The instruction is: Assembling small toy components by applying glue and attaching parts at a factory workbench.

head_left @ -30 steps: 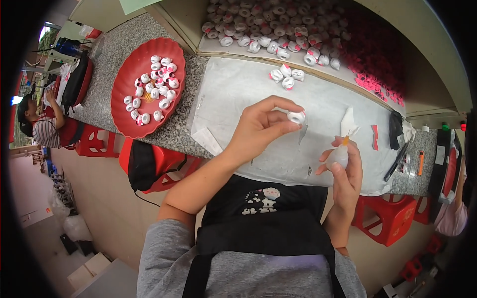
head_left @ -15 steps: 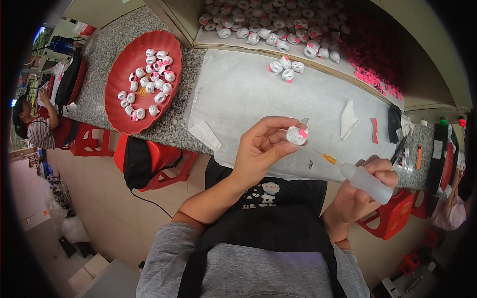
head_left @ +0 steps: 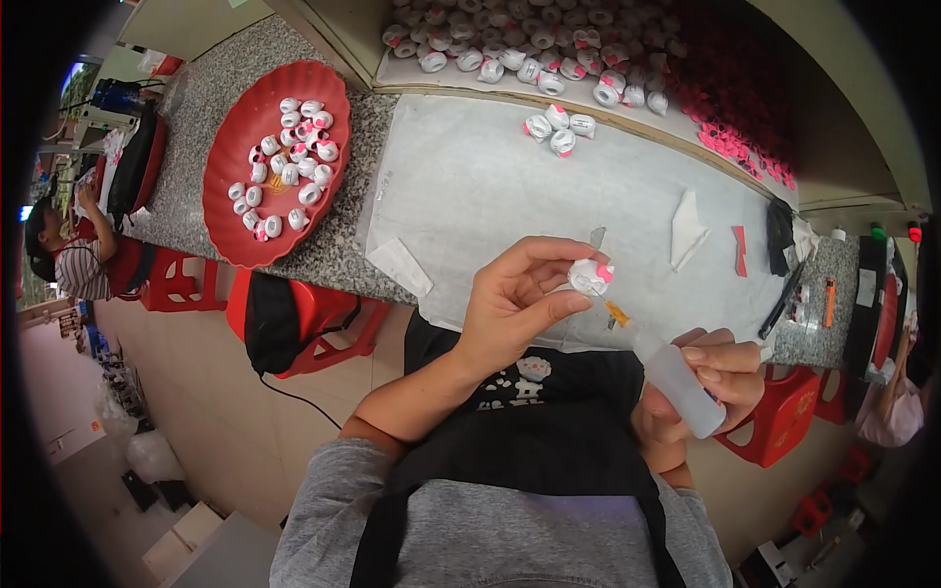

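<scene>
My left hand (head_left: 518, 306) pinches a small white figurine head (head_left: 589, 276) with a pink patch between thumb and fingertips, above the sheet. My right hand (head_left: 713, 384) is closed round a translucent white squeeze bottle (head_left: 683, 390). An orange needle tip (head_left: 618, 314) on the bottle points up and left at the figurine head. The thin needle's end lies close to the head's lower edge; whether it touches cannot be made out. Several similar white heads (head_left: 561, 143) sit in a small group farther back on the white sheet (head_left: 470, 186).
A red scalloped tray (head_left: 223, 167) at left holds several white-and-pink heads. Along the back, a shelf (head_left: 588, 95) bears a heap of heads and small pink pieces (head_left: 735, 152). Paper scraps (head_left: 687, 231) lie on the sheet. Red stools (head_left: 779, 416) flank me; a person (head_left: 78, 260) sits at far left.
The squeeze bottle in my right hand has moved left and tilted more upright, bringing its needle to the figurine head. My left hand has shifted slightly, still pinching the head.
</scene>
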A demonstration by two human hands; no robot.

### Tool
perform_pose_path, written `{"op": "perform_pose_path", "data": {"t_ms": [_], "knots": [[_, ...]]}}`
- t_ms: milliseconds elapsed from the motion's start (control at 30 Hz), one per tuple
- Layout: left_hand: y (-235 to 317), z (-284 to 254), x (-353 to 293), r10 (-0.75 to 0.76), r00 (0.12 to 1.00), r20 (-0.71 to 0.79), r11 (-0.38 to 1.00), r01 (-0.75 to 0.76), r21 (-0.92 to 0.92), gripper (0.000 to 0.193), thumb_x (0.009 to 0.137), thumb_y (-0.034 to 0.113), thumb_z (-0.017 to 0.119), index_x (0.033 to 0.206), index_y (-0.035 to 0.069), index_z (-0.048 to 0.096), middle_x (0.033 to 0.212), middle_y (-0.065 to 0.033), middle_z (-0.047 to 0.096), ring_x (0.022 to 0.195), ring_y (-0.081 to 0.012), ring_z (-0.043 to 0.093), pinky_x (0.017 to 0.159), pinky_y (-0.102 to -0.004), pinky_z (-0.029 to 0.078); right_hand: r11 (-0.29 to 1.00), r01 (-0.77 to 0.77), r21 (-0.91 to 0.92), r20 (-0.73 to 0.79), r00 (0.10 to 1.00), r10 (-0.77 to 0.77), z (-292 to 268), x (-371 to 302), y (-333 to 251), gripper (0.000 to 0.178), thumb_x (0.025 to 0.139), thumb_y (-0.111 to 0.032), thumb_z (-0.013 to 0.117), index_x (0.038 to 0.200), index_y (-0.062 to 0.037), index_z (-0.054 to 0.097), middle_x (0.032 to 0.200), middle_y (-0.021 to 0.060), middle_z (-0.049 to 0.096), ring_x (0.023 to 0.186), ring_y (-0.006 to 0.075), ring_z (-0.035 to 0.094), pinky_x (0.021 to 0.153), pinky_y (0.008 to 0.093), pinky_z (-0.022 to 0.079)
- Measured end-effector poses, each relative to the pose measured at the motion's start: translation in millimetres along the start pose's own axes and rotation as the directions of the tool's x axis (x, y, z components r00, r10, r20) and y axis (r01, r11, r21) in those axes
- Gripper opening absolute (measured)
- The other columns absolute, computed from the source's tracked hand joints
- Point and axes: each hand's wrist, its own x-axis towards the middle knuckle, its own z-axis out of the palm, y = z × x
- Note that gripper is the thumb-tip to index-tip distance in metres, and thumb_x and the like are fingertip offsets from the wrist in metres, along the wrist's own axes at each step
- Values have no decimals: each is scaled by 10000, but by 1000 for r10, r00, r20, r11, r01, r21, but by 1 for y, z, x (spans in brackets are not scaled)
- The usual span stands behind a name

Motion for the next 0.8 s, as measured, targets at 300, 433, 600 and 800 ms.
{"op": "perform_pose_path", "data": {"t_ms": [300, 433, 600, 800], "knots": [[-1, 1, -2, -16, 1000, -13, 1000, 16, -6, 320, 698, -34, 552, 994, -15, 432, 983, -166, 507, 943, -201, 493, 812, -305, 393, 999, -38, -10, 32, 999, 39, -1, -2, -4, 471, 532, -89, 745, 858, -102, 405, 832, 49, 457, 606, 144, 489, 516, 233, 450], [-1, 1, -2, -23, 1000, -11, 1000, 23, -14, 319, 698, -24, 557, 992, -17, 433, 975, -164, 510, 937, -200, 496, 811, -302, 393, 998, 31, -57, -49, 998, -33, 4, -3, -1, 381, 619, -195, 693, 812, -77, 386, 750, 46, 416, 546, 110, 395, 457, 198, 342], [1, 2, -2, -38, 999, -5, 998, 38, -40, 326, 694, -13, 568, 991, -16, 434, 963, -163, 516, 920, -196, 505, 804, -295, 397, 997, 57, -44, -106, 992, -62, 7, -1, 0, 333, 649, -170, 653, 796, -65, 374, 750, 57, 396, 565, 110, 381, 452, 197, 334], [-1, 2, -1, -45, 999, 5, 998, 45, -46, 326, 693, -8, 570, 989, -24, 434, 956, -163, 518, 894, -190, 519, 787, -287, 409, 997, 59, -49, -216, 974, -68, 14, -6, 3, 318, 657, -159, 644, 799, -68, 374, 762, 56, 392, 571, 111, 380, 448, 193, 330]]}}
